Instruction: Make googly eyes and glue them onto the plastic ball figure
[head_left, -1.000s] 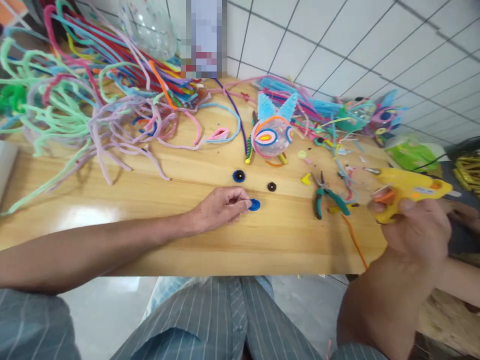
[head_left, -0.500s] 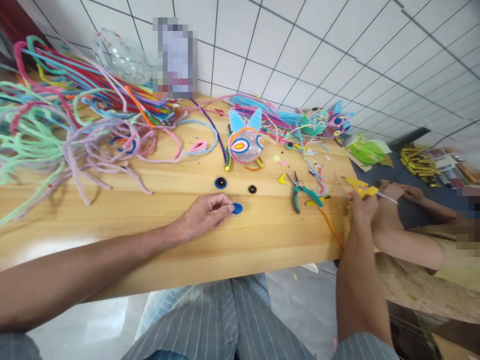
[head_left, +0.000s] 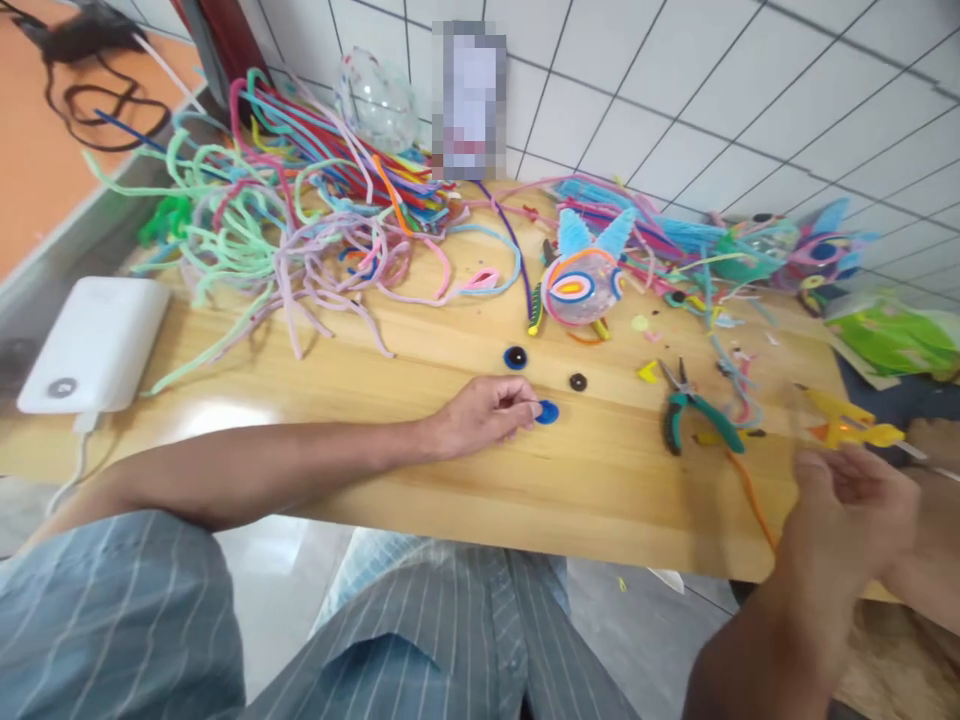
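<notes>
My left hand is closed over the table, thumb and fingers pinching the edge of a small flat blue disc. Just beyond it lie a blue disc with a black domed centre and a small black ring-like piece. At the right, my right hand is smeared by motion, its fingers partly curled. Right above that hand is a yellow glue gun with a white stick at its rear; whether they touch is unclear. Green-handled pliers lie open between my hands.
A clear ball with blue ears and ringed eyes stands at mid-table. Tangled pipe cleaners cover the left back. A white power bank lies far left, a phone leans on the wall. Another person's arm is at right.
My view has swung left, bringing the power bank into sight. My right hand has drawn back toward me from the glue gun. My left hand keeps its pinch on the blue disc.
</notes>
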